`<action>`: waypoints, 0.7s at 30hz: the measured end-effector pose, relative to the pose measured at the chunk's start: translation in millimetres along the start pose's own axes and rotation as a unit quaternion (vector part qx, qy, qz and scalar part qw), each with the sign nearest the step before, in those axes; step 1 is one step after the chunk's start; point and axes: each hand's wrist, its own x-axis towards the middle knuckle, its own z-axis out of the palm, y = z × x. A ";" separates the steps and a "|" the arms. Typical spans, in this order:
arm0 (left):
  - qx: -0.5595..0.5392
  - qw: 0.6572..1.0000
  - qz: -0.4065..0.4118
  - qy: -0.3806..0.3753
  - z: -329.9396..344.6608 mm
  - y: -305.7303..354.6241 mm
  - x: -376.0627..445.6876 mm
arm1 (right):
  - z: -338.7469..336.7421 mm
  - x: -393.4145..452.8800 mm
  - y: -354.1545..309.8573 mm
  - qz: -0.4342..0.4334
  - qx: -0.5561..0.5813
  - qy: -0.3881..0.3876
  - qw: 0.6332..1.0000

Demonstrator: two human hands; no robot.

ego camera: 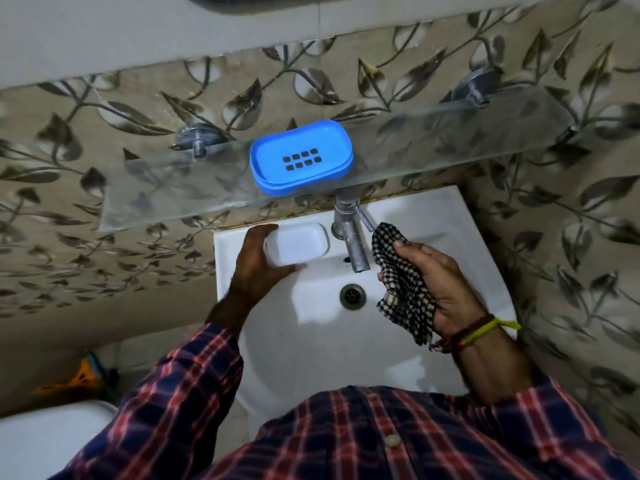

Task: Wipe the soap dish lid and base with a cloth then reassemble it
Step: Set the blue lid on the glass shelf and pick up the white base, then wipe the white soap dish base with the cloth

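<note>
The blue soap dish base point(301, 157), with a grid of drain holes, sits on the glass shelf point(485, 133) above the sink. The white soap dish lid point(298, 244) lies on the sink's back left ledge. My left hand point(258, 263) is around its left end, thumb behind and fingers in front, touching it. My right hand point(440, 285) is over the right side of the basin, closed on a crumpled black-and-white checked cloth point(401, 282).
A metal tap point(351, 233) juts over the white sink point(311, 341) between my hands, with the drain point(352, 296) below it. Leaf-patterned tiles cover the wall. A white toilet cistern point(45, 441) and an orange object point(81, 375) are at lower left.
</note>
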 end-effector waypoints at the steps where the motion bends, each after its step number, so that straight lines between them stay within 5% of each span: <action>1: -0.001 0.999 0.041 0.006 -4.1 5.1 -8.8 | -2.2 0.5 1.2 -0.002 0.000 0.001 1.000; 4: 0.045 0.986 0.161 -0.015 -15.5 24.1 -35.8 | -7.3 1.3 4.4 -0.006 0.005 0.009 1.000; 11: 0.202 0.937 0.273 -0.080 -10.7 62.5 -80.1 | -9.2 -3.6 12.5 -0.064 -0.021 -0.010 0.998; 21: 0.218 0.937 0.270 -0.045 -20.5 92.1 -90.9 | -27.6 -2.5 26.4 -0.255 -0.295 0.016 0.921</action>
